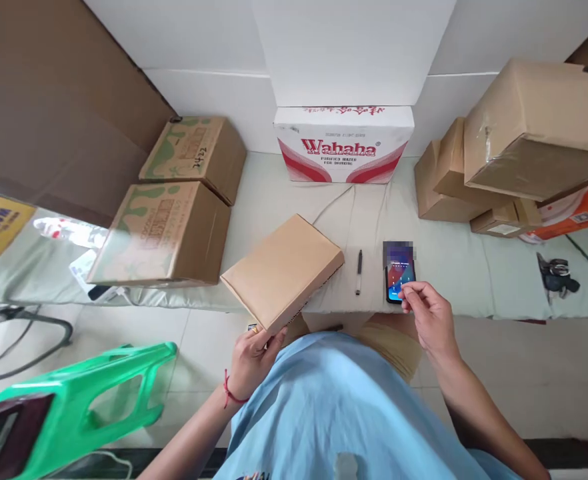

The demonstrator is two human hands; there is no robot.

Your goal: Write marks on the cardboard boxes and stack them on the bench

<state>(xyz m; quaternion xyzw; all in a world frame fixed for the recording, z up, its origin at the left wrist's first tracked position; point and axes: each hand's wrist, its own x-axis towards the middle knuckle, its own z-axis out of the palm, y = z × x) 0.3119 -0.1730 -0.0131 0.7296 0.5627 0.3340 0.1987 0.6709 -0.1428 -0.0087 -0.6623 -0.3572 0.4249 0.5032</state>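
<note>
Cardboard box [284,270] being held, apparently closed, over the table's [449,270] front edge.
Its near corner is being gripped by the left hand [255,359]; the right hand [431,317], fingertips pinched together, is being held at the lit phone [401,275], contact being unclear. No opened flap is being shown; the pen [359,272] is being touched by neither.

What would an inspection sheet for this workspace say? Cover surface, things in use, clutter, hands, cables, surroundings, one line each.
Surface: pale green cloth
Things in use: cardboard box; phone, screen lit; pen between them
Clutter: Wahaha carton behind, cartons left, piled boxes right
Hands: left hand grips cardboard box's near corner; right hand at phone, contact unclear
Cables: pale cord by green stool
Surroundings: white wall, tiled floor
</note>
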